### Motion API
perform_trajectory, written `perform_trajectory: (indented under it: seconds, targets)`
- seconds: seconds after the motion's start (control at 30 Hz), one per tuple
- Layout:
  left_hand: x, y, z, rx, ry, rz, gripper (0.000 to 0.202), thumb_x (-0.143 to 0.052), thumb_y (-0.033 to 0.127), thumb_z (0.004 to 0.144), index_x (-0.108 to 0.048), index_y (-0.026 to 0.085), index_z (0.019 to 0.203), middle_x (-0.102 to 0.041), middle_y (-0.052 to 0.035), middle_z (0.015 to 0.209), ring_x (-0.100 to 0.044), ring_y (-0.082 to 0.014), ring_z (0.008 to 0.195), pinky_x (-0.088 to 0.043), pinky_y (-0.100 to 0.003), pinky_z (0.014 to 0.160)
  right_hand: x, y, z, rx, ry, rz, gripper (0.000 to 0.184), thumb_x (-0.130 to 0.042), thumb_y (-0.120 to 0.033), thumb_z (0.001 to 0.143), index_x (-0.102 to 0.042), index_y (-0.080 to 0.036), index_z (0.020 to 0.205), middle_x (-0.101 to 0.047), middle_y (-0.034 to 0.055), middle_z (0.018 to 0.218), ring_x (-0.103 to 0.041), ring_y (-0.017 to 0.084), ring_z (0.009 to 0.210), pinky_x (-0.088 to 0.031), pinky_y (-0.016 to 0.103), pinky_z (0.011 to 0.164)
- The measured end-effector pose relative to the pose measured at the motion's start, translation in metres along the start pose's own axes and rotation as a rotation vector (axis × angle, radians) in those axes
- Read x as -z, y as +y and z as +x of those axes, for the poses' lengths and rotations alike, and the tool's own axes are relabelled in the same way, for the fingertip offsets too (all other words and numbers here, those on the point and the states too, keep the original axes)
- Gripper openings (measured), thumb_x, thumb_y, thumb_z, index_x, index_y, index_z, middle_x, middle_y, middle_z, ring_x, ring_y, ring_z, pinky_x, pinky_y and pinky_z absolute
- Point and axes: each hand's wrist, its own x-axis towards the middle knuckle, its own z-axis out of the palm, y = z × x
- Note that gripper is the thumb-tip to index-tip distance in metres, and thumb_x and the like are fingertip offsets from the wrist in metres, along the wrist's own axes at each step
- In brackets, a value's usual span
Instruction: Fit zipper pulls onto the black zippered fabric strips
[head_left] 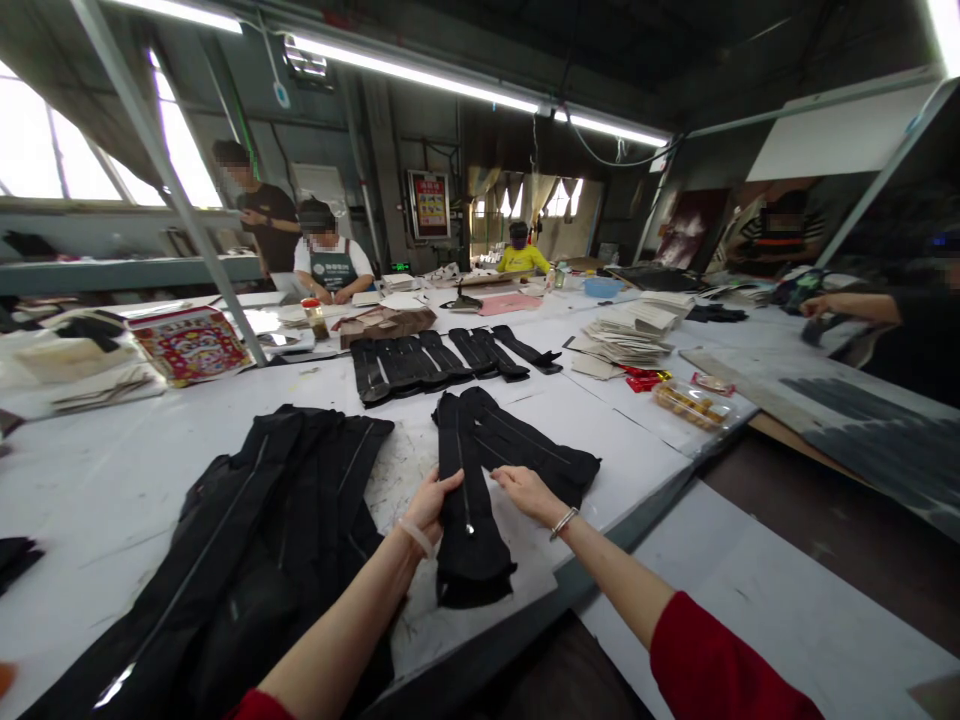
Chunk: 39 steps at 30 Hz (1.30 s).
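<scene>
A long black fabric piece with a zipper (pixel 463 530) lies near the table's front edge, its silver pull toward me. My left hand (pixel 431 503) grips its left edge, thumb on top. Just off its right edge is my right hand (pixel 527 492), fingers curled together at the fabric; whatever they pinch is too small to make out. Another black zippered piece (pixel 536 445) slants away beneath and to the right. To the left spreads a big heap of black zippered pieces (pixel 262 540). Farther back, several black pieces (pixel 427 362) lie side by side in a row.
Stacks of pale card pieces (pixel 630 335) stand at the back right, near a clear plastic box of food (pixel 691 405). A colourful red package (pixel 187 343) and a metal post (pixel 172 190) are at left. Several people work around the table (pixel 630 430).
</scene>
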Motion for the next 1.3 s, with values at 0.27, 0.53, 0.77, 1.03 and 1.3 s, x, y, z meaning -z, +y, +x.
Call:
perform_trajectory:
  seconds: [0.27, 0.53, 0.77, 1.03, 1.3]
  targets:
    - [0.04, 0.051, -0.107, -0.029, -0.244, 0.07, 0.068, -0.083, 0.014, 0.069, -0.055, 0.027, 0.13, -0.075, -0.0045, 0.104, -0.075, -0.0214, 0.076, -0.062, -0.031, 0.069, -0.004, -0.016, -0.006, 0.026, 0.026, 0.236, 0.035, -0.055, -0.044, 0.095, -0.061, -0.017, 0.117, -0.06, 0.0101, 0.126, -0.057, 0.027, 0.115, -0.044, 0.05, 0.099]
    - [0.124, 0.036, -0.185, 0.16, -0.238, 0.272, 0.057, -0.087, 0.02, 0.065, -0.068, 0.032, 0.117, -0.073, -0.0001, 0.116, -0.071, -0.0221, 0.096, -0.055, -0.03, 0.084, -0.043, -0.068, -0.088, 0.192, -0.107, 0.88, 0.074, -0.05, -0.077, 0.08, -0.048, -0.024, 0.131, -0.068, 0.0099, 0.119, -0.066, 0.024, 0.105, -0.051, 0.042, 0.09]
    - [0.124, -0.005, -0.203, 0.063, -0.272, 0.396, 0.038, -0.08, 0.042, 0.073, -0.073, 0.019, 0.102, -0.075, -0.0045, 0.092, -0.067, -0.0204, 0.082, -0.051, -0.028, 0.075, -0.12, -0.092, -0.155, -0.139, -0.053, 1.382, 0.053, -0.091, -0.022, 0.054, -0.062, -0.021, 0.099, -0.073, 0.0008, 0.083, -0.069, 0.019, 0.067, -0.054, 0.029, 0.057]
    - [0.106, -0.05, -0.203, -0.077, -0.105, 0.648, 0.033, -0.07, 0.046, 0.077, -0.068, 0.014, 0.072, -0.058, 0.0014, 0.063, -0.047, -0.0131, 0.058, -0.037, -0.023, 0.055, -0.112, -0.071, -0.181, -0.033, 0.131, 1.087, 0.084, -0.088, -0.032, 0.062, -0.046, -0.031, 0.135, -0.063, 0.0078, 0.128, -0.059, 0.027, 0.119, -0.045, 0.046, 0.102]
    - [0.086, -0.062, -0.209, -0.248, -0.168, 0.956, 0.025, -0.063, 0.028, 0.082, -0.063, 0.017, 0.06, -0.058, 0.0013, 0.064, -0.049, -0.0151, 0.063, -0.037, -0.025, 0.061, -0.07, -0.096, -0.187, 0.275, 0.134, 0.31, 0.018, -0.075, -0.014, 0.073, -0.072, -0.024, 0.088, -0.058, 0.0061, 0.132, -0.054, 0.025, 0.122, -0.04, 0.04, 0.107]
